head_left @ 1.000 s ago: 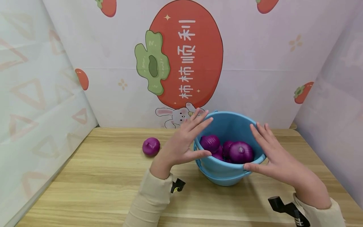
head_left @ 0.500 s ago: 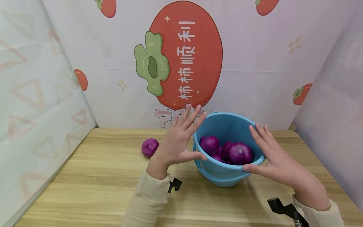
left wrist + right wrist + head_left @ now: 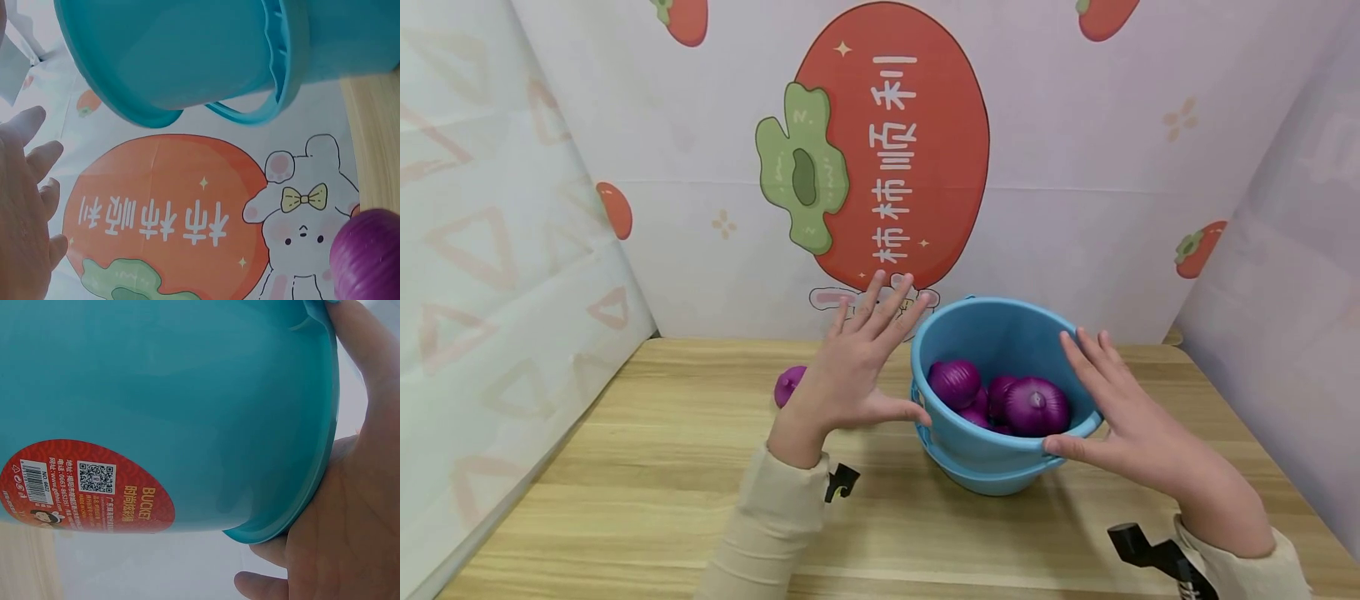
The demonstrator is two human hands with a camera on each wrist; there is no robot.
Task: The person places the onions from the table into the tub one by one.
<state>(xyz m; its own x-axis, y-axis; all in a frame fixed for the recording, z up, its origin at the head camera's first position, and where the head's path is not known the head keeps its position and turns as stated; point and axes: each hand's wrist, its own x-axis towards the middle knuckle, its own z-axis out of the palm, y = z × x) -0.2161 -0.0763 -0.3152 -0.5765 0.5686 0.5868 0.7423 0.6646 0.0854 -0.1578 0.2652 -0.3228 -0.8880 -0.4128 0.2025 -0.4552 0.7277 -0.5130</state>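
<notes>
A light blue bucket (image 3: 985, 462) holds several purple onions (image 3: 1036, 406). Its outer wall (image 3: 169, 394), with a red oval label, fills much of the right wrist view. My right hand (image 3: 1138, 425) rests against the right side of the rim, fingers extended and thumb at the front edge. To the left of the bucket, my left hand (image 3: 846, 375) hovers with its fingers spread, holding nothing. Behind it a single purple onion (image 3: 787, 385) lies on the table, partly covered by the hand. That onion (image 3: 369, 256) also shows at the lower right of the left wrist view.
The wooden table (image 3: 625, 467) meets a white backdrop (image 3: 1075, 125) with a large persimmon print (image 3: 947, 142). Pale cloth walls close off both sides. The bucket's handle (image 3: 250, 115) hangs beside its wall.
My left hand has moved left, away from the bucket rim, and now covers part of the lone onion. The right hand and the bucket have barely moved.
</notes>
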